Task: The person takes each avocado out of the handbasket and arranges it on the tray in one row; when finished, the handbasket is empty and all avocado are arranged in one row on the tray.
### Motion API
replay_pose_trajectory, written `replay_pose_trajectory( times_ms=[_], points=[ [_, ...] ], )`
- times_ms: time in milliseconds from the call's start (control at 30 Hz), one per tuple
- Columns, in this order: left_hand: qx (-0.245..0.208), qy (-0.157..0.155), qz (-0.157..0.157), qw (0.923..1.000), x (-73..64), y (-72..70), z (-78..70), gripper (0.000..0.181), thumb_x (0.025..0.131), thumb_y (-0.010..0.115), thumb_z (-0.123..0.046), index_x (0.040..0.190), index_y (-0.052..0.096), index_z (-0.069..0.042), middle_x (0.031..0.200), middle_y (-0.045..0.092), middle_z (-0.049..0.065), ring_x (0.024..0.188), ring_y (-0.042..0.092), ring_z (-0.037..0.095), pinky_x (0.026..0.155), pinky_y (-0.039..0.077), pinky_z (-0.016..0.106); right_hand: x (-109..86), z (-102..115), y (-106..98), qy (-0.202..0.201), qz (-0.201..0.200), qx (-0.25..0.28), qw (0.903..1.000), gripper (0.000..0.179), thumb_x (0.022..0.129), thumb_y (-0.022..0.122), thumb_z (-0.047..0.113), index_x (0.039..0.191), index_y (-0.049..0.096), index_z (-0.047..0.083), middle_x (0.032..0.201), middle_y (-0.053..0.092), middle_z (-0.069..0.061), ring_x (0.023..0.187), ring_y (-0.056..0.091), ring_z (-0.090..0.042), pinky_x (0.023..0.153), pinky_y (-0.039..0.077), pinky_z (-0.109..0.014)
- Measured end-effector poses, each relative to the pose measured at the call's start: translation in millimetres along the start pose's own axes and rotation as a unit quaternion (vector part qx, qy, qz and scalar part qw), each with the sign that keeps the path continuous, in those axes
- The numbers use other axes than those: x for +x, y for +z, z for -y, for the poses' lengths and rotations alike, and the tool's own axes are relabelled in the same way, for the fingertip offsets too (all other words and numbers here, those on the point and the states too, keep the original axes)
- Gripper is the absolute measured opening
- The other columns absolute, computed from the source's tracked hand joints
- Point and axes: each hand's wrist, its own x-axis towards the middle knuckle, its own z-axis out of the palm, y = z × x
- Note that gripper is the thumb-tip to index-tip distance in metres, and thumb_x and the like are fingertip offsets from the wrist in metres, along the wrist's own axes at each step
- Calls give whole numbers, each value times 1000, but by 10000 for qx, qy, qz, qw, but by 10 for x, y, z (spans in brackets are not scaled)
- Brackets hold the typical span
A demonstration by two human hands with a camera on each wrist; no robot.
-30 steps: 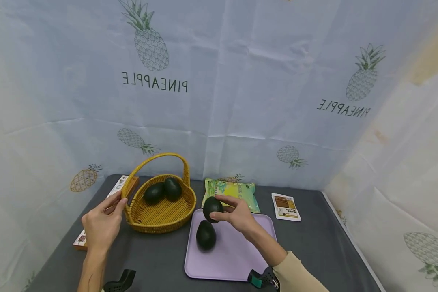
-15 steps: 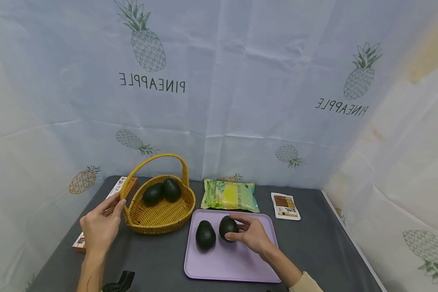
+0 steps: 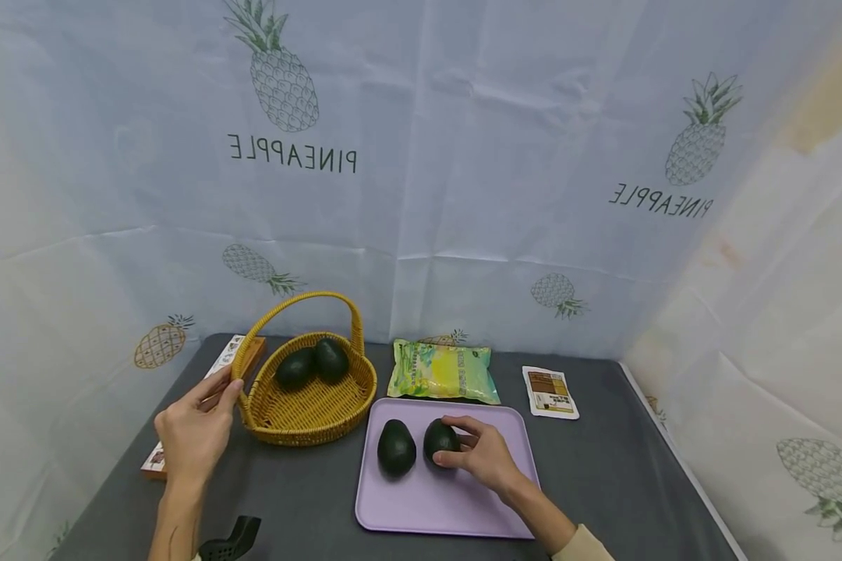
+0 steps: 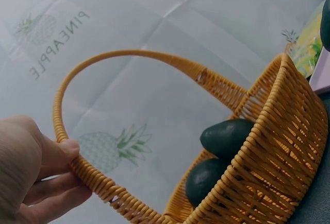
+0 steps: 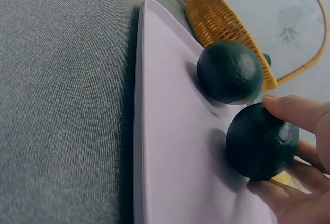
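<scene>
My left hand (image 3: 195,427) pinches the handle (image 4: 95,180) of a yellow wicker basket (image 3: 302,432) on its left side. Two dark green avocados (image 4: 227,137) lie together inside the basket. On the lilac tray (image 3: 421,510), my right hand (image 3: 482,456) grips an avocado (image 5: 262,141) between thumb and fingers, right at the tray's surface. A second avocado (image 3: 396,448) lies on the tray just to the left of it, with a small gap between the two.
Behind the tray lies a green and yellow packet (image 3: 443,372). A white and brown pouch (image 3: 550,393) is at the right. Partly behind the left hand and basket is a long flat box (image 3: 156,461). A pineapple-print curtain (image 3: 421,156) hangs behind the grey table (image 3: 295,499).
My right hand has brought its avocado from above the tray's back left edge to the right and down onto the tray. The left hand keeps its hold on the basket handle.
</scene>
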Motion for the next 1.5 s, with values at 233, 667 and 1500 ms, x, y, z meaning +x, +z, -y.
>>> replay_pose_trajectory(
  times_ms=[233,667,1500],
  points=[
    [1,17,-41,10000,6,-2,14,33,89,83,-2,121,78,-1,107,78,25,81,50,-34,68,43,-4,-3,7,-6,-183,-23,-353,9992,64,75,95,17,134,70,16,148,58,-21,122,66,-46,89,60,-46],
    [3,20,-21,10000,7,0,17,34,88,84,-3,121,78,-3,107,77,25,79,48,-35,65,41,-4,-15,18,12,-325,-57,-909,9953,56,75,96,24,126,71,22,145,60,-17,127,62,-49,90,58,-53],
    [-4,41,15,10000,0,-3,-5,33,90,82,-3,123,77,-1,106,78,24,81,51,-34,69,41,-5,211,510,-48,-1116,-91,-443,9927,69,87,87,28,149,57,17,152,59,-7,148,48,-30,122,36,-55]
  ],
)
